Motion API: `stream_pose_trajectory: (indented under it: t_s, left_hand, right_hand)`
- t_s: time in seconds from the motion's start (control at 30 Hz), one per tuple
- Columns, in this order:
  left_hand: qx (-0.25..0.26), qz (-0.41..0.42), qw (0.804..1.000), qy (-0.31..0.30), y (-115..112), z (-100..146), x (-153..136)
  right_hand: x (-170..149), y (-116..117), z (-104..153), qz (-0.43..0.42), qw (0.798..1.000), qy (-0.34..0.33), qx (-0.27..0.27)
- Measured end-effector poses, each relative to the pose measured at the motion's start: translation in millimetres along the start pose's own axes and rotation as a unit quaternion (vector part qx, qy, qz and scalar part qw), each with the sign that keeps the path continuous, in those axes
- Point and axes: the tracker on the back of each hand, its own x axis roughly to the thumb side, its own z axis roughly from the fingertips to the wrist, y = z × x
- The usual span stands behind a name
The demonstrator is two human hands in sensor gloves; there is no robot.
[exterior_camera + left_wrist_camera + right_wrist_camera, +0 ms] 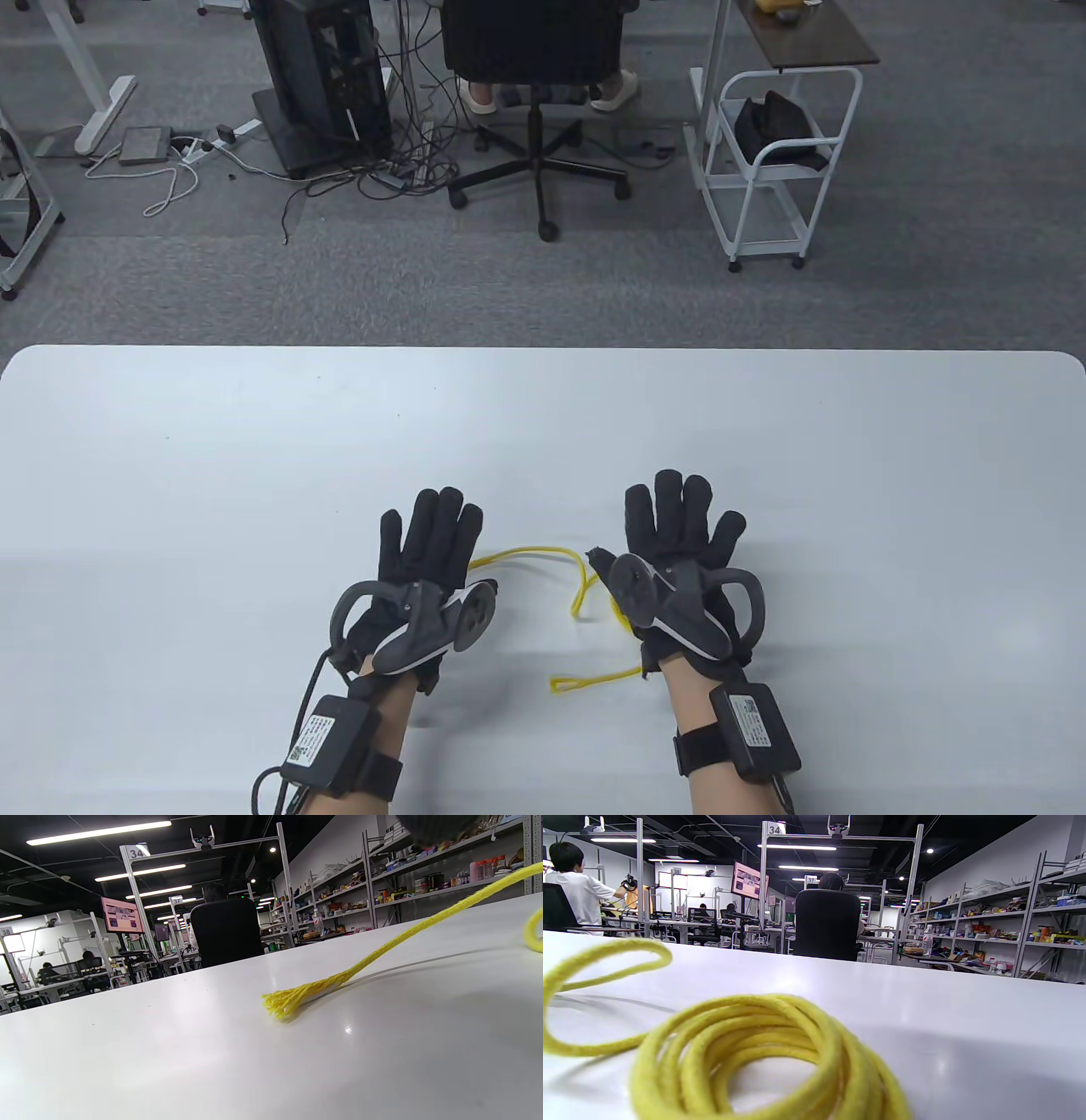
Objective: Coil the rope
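Note:
A yellow rope (543,553) lies on the white table (543,424) between my hands. In the table view my left hand (428,552) lies flat with fingers spread, left of the rope. My right hand (679,543) lies flat with fingers spread over part of the rope. The right wrist view shows several coiled turns of rope (763,1060) on the table under that hand, with a loose loop to the left. The left wrist view shows the rope's frayed end (288,1001) lying free on the table. Neither hand grips the rope.
Beyond the table's far edge are an office chair (534,102), a computer tower with cables (322,85) and a white cart (764,161). A loose rope loop (594,679) lies near my right wrist.

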Motion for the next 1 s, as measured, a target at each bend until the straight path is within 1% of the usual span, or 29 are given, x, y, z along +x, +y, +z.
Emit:
stream_pose_trajectory:
  t_s: [0.13, 0.2, 0.27, 0.33, 0.37, 0.47, 0.57, 0.6, 0.7, 0.77, 0.87, 1.0]
  left_hand:
    - [0.001, -0.002, 1.000, 0.001, -1.0, 0.5, -1.3]
    - [0.000, 0.001, 1.000, -0.001, -1.5, 1.0, -1.8]
    - [-0.002, 0.001, 1.000, 0.000, -1.1, 1.0, -1.9]
    - [-0.002, 0.001, 1.000, 0.000, -0.9, 1.1, -1.9]
    - [-0.002, 0.001, 1.000, -0.001, -1.0, 1.2, -1.9]
    - [-0.002, -0.001, 1.000, -0.003, -1.0, 1.4, -1.9]
    - [-0.005, -0.006, 1.000, -0.003, -0.7, 1.3, -1.5]
    - [-0.006, -0.008, 1.000, -0.003, -0.6, 1.2, -1.5]
    - [-0.008, -0.009, 1.000, -0.002, 0.0, 1.4, -1.5]
    - [-0.011, -0.012, 1.000, -0.002, 0.4, 1.6, -1.4]
    - [-0.013, -0.019, 1.000, -0.003, 1.1, 2.4, -1.3]
    - [-0.013, -0.017, 1.000, -0.004, 1.1, 2.1, -1.1]
  right_hand:
    - [13.2, -6.2, -11.8, 0.007, 1.000, -0.014, 0.016]
    - [24.8, -8.4, -19.3, 0.027, 0.998, -0.032, 0.037]
    - [38.5, -4.9, -28.6, 0.043, 0.996, -0.043, 0.065]
    - [46.6, 2.1, -34.4, 0.036, 0.995, -0.049, 0.081]
    - [53.8, 11.3, -39.2, 0.032, 0.992, -0.049, 0.107]
    - [67.4, 34.5, -45.6, 0.031, 0.984, -0.054, 0.165]
    - [76.7, 53.3, -47.7, 0.058, 0.973, -0.058, 0.216]
    - [78.8, 57.5, -47.7, 0.072, 0.970, -0.062, 0.223]
    - [81.5, 64.5, -46.5, 0.111, 0.968, -0.068, 0.217]
    - [81.2, 64.8, -46.4, 0.131, 0.969, -0.070, 0.195]
    - [78.3, 64.7, -45.5, 0.125, 0.976, -0.070, 0.166]
    - [75.7, 61.0, -44.8, 0.139, 0.975, -0.073, 0.155]
